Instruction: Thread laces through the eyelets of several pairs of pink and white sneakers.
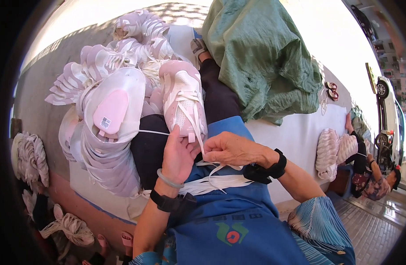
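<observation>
A pink and white shoe upper (184,99) lies over my dark-trousered leg, its laced front facing up and a small pink tab at its near end. My left hand (178,157) is curled at that near end, thumb against its edge and fingers bent below the tab. A white lace stretches leftward from beside the thumb. Thumb and fingers of my right hand (231,149) pinch a white shoelace (193,117) that runs down from the eyelets. Across my blue apron (229,216) lies a bundle of white laces (203,185).
Stacked pink and white shoe uppers (112,163) crowd the left, with more uppers (141,26) beyond. A green cloth sack (260,57) stands ahead, right of my leg. Another person (373,176) sits far right beside bundled uppers (329,154). Sandals (331,90) lie beyond the pale sheet.
</observation>
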`<action>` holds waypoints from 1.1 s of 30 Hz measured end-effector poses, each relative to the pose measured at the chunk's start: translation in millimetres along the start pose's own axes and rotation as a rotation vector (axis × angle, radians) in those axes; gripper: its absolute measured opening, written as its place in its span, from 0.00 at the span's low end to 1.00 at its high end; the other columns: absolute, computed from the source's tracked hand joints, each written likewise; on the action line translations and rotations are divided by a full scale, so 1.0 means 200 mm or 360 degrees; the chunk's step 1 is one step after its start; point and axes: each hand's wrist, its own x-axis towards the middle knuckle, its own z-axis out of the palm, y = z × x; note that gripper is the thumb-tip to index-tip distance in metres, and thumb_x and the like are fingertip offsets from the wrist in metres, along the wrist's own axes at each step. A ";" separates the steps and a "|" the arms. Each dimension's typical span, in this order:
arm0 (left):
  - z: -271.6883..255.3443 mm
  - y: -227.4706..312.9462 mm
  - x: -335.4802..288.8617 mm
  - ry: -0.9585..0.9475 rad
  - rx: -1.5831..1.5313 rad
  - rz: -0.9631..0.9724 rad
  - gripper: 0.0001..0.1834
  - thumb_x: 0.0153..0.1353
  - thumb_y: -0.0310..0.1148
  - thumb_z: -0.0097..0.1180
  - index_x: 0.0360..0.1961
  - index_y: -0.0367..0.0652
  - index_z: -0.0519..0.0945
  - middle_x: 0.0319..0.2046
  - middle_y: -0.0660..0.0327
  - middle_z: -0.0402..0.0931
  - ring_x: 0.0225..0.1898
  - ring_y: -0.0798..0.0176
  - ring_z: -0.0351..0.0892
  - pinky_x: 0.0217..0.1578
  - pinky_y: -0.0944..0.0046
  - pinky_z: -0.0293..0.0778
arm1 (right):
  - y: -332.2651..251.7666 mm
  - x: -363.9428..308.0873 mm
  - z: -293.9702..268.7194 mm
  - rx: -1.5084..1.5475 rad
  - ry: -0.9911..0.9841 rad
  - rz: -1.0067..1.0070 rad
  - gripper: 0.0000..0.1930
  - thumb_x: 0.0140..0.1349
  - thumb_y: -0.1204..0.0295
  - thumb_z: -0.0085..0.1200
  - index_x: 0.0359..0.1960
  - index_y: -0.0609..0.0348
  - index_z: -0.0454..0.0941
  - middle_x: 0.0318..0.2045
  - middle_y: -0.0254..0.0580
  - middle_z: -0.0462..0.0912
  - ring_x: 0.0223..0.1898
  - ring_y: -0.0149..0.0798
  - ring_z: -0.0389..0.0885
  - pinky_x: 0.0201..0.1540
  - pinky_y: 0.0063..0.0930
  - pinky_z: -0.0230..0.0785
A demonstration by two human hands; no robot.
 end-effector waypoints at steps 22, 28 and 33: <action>-0.09 0.01 0.06 -0.0175 -0.0091 0.0104 0.29 0.73 0.49 0.30 0.66 0.40 0.60 0.61 0.51 0.67 0.61 0.50 0.68 0.63 0.51 0.63 | 0.03 0.04 0.15 -0.0317 0.0656 -0.0429 0.10 0.63 0.67 0.54 0.32 0.63 0.75 0.18 0.38 0.73 0.20 0.30 0.68 0.24 0.29 0.63; -0.06 0.03 0.02 -0.0215 -0.0140 -0.0079 0.32 0.72 0.52 0.30 0.63 0.37 0.62 0.58 0.47 0.69 0.58 0.45 0.71 0.63 0.46 0.62 | -0.07 0.00 0.21 -0.0021 0.0301 -0.0517 0.09 0.64 0.69 0.50 0.30 0.62 0.74 0.17 0.37 0.71 0.19 0.30 0.66 0.24 0.27 0.60; -0.08 0.12 -0.18 -0.0324 0.0000 -0.0597 0.27 0.73 0.49 0.32 0.54 0.35 0.72 0.40 0.49 0.80 0.49 0.41 0.78 0.57 0.42 0.69 | -0.06 0.02 0.46 -0.0800 0.0308 -0.0954 0.10 0.62 0.69 0.50 0.28 0.65 0.74 0.22 0.44 0.73 0.24 0.39 0.74 0.26 0.33 0.64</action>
